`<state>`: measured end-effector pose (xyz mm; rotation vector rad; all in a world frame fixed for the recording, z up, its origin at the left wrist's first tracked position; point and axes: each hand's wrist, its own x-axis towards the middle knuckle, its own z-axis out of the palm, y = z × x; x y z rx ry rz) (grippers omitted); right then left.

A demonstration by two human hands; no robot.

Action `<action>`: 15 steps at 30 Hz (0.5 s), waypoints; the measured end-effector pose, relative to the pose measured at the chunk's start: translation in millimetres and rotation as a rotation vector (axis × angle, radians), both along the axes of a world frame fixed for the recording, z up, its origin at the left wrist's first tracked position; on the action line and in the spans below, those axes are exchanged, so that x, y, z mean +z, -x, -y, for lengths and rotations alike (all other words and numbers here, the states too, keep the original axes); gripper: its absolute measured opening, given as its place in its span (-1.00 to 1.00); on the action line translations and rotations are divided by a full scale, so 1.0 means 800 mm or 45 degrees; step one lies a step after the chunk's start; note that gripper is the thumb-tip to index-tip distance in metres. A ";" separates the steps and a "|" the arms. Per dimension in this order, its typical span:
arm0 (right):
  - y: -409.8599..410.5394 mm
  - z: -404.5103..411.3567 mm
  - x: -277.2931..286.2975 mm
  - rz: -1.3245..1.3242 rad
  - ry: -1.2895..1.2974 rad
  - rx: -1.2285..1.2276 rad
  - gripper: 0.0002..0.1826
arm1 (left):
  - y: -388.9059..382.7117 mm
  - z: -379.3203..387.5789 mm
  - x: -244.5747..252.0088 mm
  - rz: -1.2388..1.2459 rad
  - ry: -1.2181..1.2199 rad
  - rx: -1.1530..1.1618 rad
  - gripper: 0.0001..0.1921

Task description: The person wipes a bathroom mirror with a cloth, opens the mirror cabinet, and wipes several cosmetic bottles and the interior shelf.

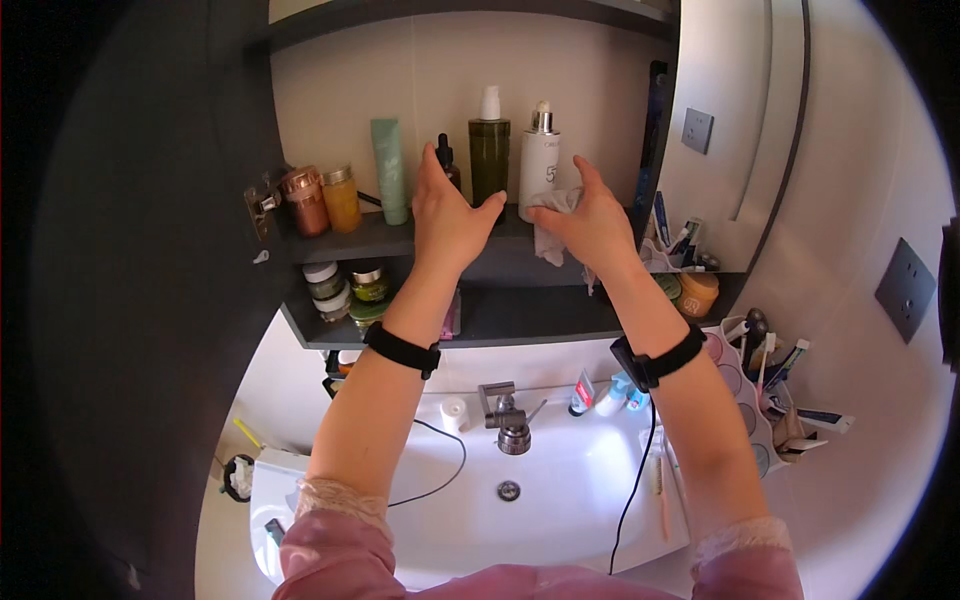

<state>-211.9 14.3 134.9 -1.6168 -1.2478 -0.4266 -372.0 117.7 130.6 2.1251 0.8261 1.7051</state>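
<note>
My left hand (452, 217) is raised at the cabinet's middle shelf with fingers apart, in front of a dark dropper bottle (445, 154) and the lower part of a green pump bottle (489, 150). A white pump bottle (538, 161) stands just right of the green one. Before its lower right side, my right hand (592, 221) has a crumpled whitish cloth or tissue (551, 244) between thumb and palm. Left of my left hand stand a pale green tube (388, 172), a yellow jar (341, 201) and a copper-lidded jar (306, 204).
Several jars (367, 285) sit on the lower shelf (540, 307). The open cabinet door (150, 262) is at left, a mirror (720, 135) at right. Below are a white sink (555, 510), a faucet (506, 416) and a wall holder (739, 386) with toothbrushes. Black cables hang from the wrist straps.
</note>
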 end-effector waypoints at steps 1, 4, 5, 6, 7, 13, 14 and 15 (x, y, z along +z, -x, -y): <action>-0.003 -0.007 0.002 -0.042 0.083 0.012 0.04 | -0.002 -0.004 0.001 -0.002 -0.005 0.001 0.09; -0.013 -0.025 0.007 -0.183 0.202 0.113 0.06 | -0.008 -0.010 0.003 -0.023 -0.023 0.090 0.15; -0.016 -0.030 0.009 -0.281 0.243 0.201 0.08 | -0.011 -0.011 0.005 -0.040 0.030 0.102 0.16; -0.014 -0.033 0.010 -0.285 0.242 0.204 0.08 | -0.010 -0.012 0.005 -0.061 0.086 0.117 0.18; -0.011 -0.036 0.011 -0.324 0.216 0.293 0.03 | -0.009 -0.016 0.004 -0.064 0.084 0.120 0.18; -0.018 -0.054 0.016 -0.500 0.247 0.568 -0.18 | -0.016 -0.017 0.013 -0.056 0.179 0.043 0.10; -0.018 -0.056 0.017 -0.495 0.277 0.569 -0.23 | -0.015 -0.015 0.016 -0.069 0.209 0.052 0.07; -0.015 -0.055 0.017 -0.498 0.280 0.570 -0.23 | -0.013 -0.015 0.015 -0.084 0.243 0.063 0.04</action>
